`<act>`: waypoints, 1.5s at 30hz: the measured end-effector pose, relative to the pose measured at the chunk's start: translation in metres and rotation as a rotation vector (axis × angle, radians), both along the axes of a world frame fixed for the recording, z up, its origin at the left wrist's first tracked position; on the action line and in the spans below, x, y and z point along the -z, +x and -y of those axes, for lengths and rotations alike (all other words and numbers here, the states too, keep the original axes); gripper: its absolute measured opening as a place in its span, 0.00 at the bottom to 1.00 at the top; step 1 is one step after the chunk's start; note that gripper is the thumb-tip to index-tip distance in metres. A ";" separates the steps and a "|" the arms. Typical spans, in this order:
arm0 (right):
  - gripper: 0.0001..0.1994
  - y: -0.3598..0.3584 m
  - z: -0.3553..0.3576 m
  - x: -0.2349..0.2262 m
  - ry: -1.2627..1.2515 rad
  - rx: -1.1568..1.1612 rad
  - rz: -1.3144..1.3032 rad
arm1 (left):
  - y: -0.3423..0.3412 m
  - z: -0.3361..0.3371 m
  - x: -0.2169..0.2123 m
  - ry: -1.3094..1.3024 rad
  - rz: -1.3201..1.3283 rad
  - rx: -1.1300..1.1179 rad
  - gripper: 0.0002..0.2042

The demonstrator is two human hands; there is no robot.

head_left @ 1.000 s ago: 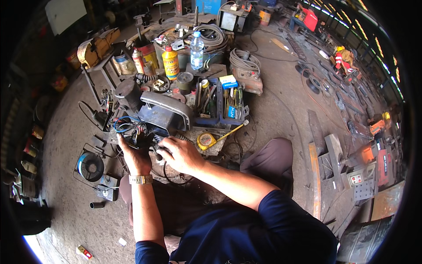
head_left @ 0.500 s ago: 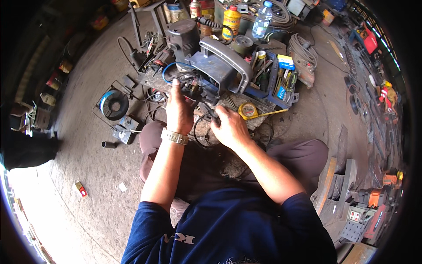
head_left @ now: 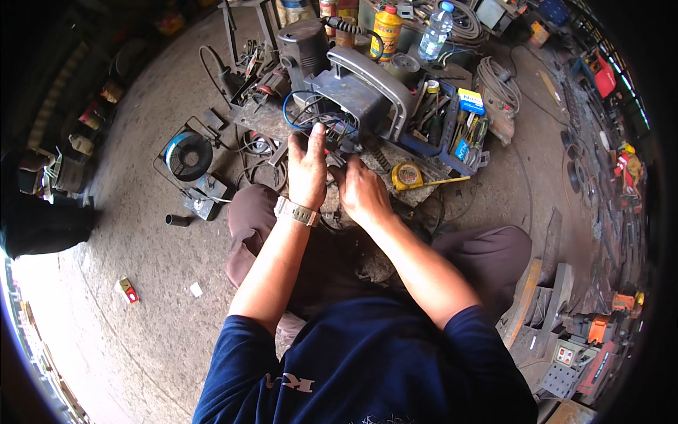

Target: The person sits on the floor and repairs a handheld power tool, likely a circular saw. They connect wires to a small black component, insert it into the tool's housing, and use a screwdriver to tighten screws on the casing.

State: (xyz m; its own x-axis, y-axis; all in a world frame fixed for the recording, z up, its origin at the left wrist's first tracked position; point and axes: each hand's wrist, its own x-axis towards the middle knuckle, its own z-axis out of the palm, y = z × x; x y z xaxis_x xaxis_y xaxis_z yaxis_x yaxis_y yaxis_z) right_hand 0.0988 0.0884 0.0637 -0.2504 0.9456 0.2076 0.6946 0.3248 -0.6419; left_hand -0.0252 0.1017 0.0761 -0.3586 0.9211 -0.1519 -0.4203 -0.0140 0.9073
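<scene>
In front of me stands a grey power tool point(head_left: 347, 90) with an arched handle point(head_left: 385, 81) and an open housing. Loose wires, among them a blue wire point(head_left: 285, 109), come out of its near side. My left hand point(head_left: 306, 180) reaches up to these wires, two digits raised and the others curled round a small part I cannot make out. Close beside it, my right hand point(head_left: 364, 191) has its fingers closed on what looks like a black cable, mostly hidden by the hand. Right of that hand lies a yellow tape measure point(head_left: 406, 175), its blade partly out.
A blue tool tray point(head_left: 462, 167) holds screwdrivers and small boxes. Behind it stand a yellow bottle point(head_left: 385, 34) and a water bottle point(head_left: 436, 32). To the left are a wire spool point(head_left: 189, 157) and a short black tube point(head_left: 176, 220). Dark clothing point(head_left: 46, 222) shows at the far left.
My right hand has moved up and forward, closer to the left hand at the wiring. The left hand has turned slightly, and two of its digits now show. The whole view has shifted a little.
</scene>
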 end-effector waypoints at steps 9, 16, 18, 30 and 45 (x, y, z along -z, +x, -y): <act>0.08 0.002 -0.007 0.004 0.086 0.040 0.001 | -0.009 -0.009 0.003 0.111 0.114 -0.041 0.39; 0.09 0.001 -0.007 0.002 0.106 0.021 -0.033 | -0.037 -0.009 -0.019 0.221 0.105 -0.014 0.28; 0.09 0.001 -0.008 0.002 0.118 0.031 -0.055 | -0.042 -0.018 -0.021 0.227 0.029 0.000 0.23; 0.11 -0.003 -0.014 0.020 0.284 0.060 -0.160 | -0.063 -0.025 -0.016 0.277 -0.572 0.037 0.14; 0.10 -0.001 -0.009 0.012 0.247 0.024 -0.098 | -0.086 -0.026 -0.077 0.157 -0.977 0.481 0.32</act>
